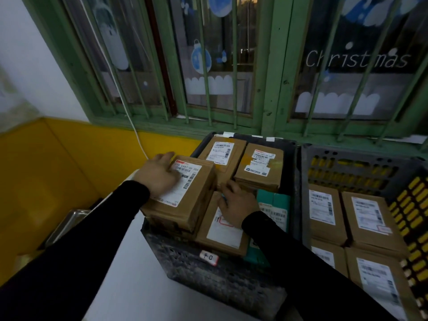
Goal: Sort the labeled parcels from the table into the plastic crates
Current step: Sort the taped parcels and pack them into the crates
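Head view, single frame. Two plastic crates stand side by side below a green barred window [234, 66] with painted ornaments and the word "Christmas" on the glass. The black crate [208, 272] carries a small handwritten tag [209, 257] on its near wall; the grey crate [305, 195] sits just to its right, walls touching or nearly so. The left hand [159, 176] lies flat on top of a brown parcel [185, 200], palm over its white shipping label, fingers mostly straight and reaching to the far left edge; no curl round the box is visible, so it presses rather than grips. This parcel sits tilted at the near left corner of the black crate, raised on other boxes and overhanging the left wall. The right hand [236, 205] rests with spread, relaxed fingers on a flat brown parcel [220, 230] just to the right, fingertips close to the first parcel's side; whether they touch it cannot be told. A teal parcel [273, 205] stands on edge beside the flat one. Two more labelled brown parcels fill the back of the black crate: the rear left parcel [222, 151] and the rear right parcel [259, 170]. The grey crate holds four labelled brown parcels [368, 218], lying flat in two rows. Both arms wear black sleeves [81, 251]. A white table [129, 262] shows under the left arm; a yellow wall panel [69, 163] runs behind, and a white cable [136, 133] hangs down from the window.
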`<move>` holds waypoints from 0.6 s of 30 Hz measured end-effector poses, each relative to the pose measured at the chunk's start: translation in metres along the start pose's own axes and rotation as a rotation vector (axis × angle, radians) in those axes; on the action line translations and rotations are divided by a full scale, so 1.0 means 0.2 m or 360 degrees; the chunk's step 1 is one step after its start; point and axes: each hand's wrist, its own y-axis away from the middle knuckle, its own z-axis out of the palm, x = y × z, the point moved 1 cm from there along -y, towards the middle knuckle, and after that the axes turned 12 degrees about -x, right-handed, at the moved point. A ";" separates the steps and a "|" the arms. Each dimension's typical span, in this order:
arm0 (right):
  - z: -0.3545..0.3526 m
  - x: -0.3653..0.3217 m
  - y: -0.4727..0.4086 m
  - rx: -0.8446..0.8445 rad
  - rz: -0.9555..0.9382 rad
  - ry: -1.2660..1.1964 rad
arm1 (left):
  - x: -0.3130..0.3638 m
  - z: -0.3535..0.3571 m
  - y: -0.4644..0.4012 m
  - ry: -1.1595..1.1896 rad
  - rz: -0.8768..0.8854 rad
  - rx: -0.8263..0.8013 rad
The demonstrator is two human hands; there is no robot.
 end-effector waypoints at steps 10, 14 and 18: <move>0.00 -0.04 0.01 -0.0155 0.0148 0.0172 | 0.21 0.09 -0.16 -0.0406 0.0139 -0.0262; -0.01 -0.03 0.01 -0.0169 0.0196 0.0190 | 0.25 0.11 -0.15 -0.0523 0.0185 -0.0249; 0.00 -0.02 0.02 -0.0139 0.0203 0.0151 | 0.24 0.16 -0.18 -0.0519 0.0168 -0.0359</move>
